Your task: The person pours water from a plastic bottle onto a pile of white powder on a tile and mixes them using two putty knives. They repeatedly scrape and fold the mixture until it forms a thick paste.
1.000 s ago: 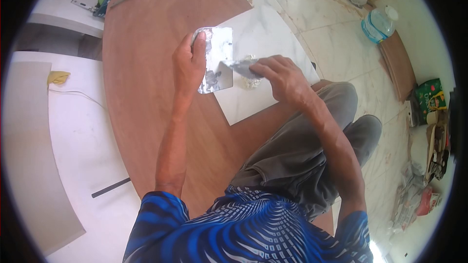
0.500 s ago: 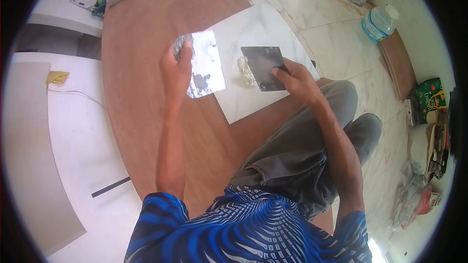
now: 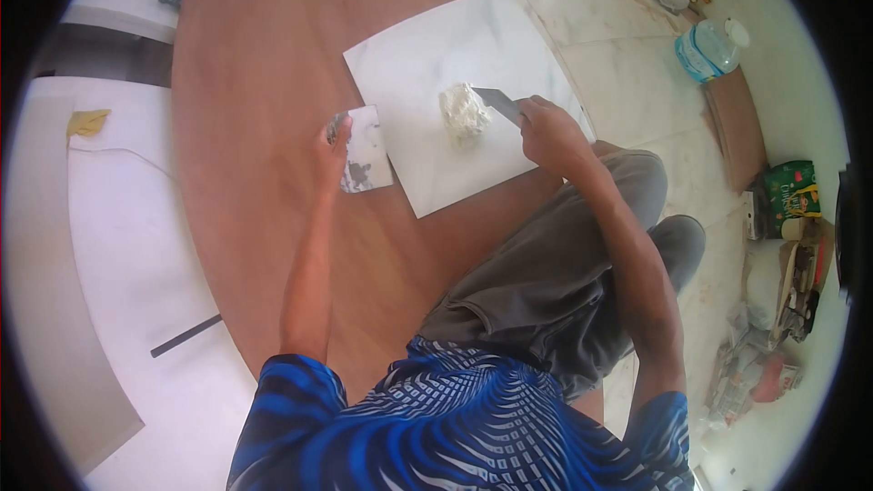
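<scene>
My left hand [image 3: 333, 147] is closed around the edge of a flat scraper plate [image 3: 369, 147], its pale face smeared with grey-white patches. It is beside the left edge of a white marbled tile [image 3: 436, 177]. On the tile sits a lumpy mound of white putty [image 3: 465, 115]. In my right hand [image 3: 553, 138] is a dark scraper blade [image 3: 499, 104], tilted almost edge-on to the view, its tip right at the mound's upper right side. My right fingers are wrapped over the blade's near end.
Beneath the tile lies a large brown wooden board [image 3: 264, 82]. My bent legs [image 3: 546, 245] are at the tile's lower right. A clear water bottle [image 3: 709, 50] lies by the right wall, near a green bag [image 3: 789, 193]. A yellow cloth [image 3: 88, 123] is at far left.
My left hand has lowered its plate away from the tile. My right hand has turned the scraper from face-on to nearly edge-on at the mound, which is now more exposed.
</scene>
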Demonstrator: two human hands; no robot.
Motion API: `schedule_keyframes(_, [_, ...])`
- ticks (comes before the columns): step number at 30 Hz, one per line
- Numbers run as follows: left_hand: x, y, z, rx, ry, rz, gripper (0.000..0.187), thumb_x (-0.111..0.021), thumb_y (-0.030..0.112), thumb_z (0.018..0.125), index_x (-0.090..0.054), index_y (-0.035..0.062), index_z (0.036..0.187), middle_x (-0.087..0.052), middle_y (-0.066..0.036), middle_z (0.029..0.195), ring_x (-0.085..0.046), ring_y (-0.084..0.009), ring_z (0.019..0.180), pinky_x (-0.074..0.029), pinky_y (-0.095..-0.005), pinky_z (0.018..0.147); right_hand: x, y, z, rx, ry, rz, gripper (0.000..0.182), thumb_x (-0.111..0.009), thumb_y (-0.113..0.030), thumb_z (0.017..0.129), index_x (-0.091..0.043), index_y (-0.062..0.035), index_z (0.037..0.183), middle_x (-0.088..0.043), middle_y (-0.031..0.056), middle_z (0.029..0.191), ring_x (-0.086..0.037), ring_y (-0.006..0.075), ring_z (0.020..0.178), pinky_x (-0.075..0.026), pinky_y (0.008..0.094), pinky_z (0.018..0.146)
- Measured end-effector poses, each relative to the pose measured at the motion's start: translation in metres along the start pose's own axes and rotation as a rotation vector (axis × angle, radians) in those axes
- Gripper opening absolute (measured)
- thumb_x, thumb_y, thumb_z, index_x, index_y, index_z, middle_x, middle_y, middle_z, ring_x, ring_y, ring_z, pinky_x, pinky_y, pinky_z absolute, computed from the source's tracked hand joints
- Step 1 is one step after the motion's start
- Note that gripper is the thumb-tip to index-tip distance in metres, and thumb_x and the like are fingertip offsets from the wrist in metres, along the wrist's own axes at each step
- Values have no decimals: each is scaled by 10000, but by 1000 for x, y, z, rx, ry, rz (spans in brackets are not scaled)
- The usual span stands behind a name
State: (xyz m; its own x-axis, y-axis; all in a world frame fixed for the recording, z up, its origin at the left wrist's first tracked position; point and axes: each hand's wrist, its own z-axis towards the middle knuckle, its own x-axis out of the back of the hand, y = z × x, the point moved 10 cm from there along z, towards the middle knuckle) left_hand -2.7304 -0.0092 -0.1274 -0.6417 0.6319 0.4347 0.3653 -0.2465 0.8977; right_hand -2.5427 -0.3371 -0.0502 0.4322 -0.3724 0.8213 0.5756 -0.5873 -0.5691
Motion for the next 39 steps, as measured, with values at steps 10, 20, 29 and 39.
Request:
schedule_keyframes(10, [7, -87, 4, 152, 98, 22, 465, -644, 478, 946, -665, 15, 901, -584, 22, 764, -507, -78, 721, -439, -262, 674, -101, -59, -24, 565, 59, -620, 225, -565, -149, 831, -580, -6, 1004, -547, 97, 968, -562, 242, 915, -465, 369, 614])
schedule_keyframes(20, [10, -84, 4, 37, 163, -18, 398, -660, 407, 949, -618, 29, 833, -569, 29, 727, -480, -54, 674, -410, -244, 609, -32, 33, 51, -149, -136, 71, 212, -534, -139, 883, -617, 21, 994, -647, 191, 918, -645, 285, 856, -508, 392, 732])
schedule_keyframes(29, [13, -90, -10, 128, 295, 45, 318, -621, 306, 981, -614, 21, 840, -613, 21, 706, -512, -41, 661, -416, -229, 588, -73, 129, 149, -155, -457, 462, 222, -586, -137, 850, -641, 45, 966, -640, 85, 808, -550, 146, 758, -456, 322, 708])
schedule_keyframes(39, [16, -69, -22, 137, 294, 166, 328, -616, 307, 982, -641, -6, 888, -658, -16, 753, -584, -60, 714, -462, -234, 650, -87, 50, 165, 75, -693, 108, 227, -562, -128, 862, -626, 67, 961, -637, 179, 806, -602, 284, 760, -469, 413, 688])
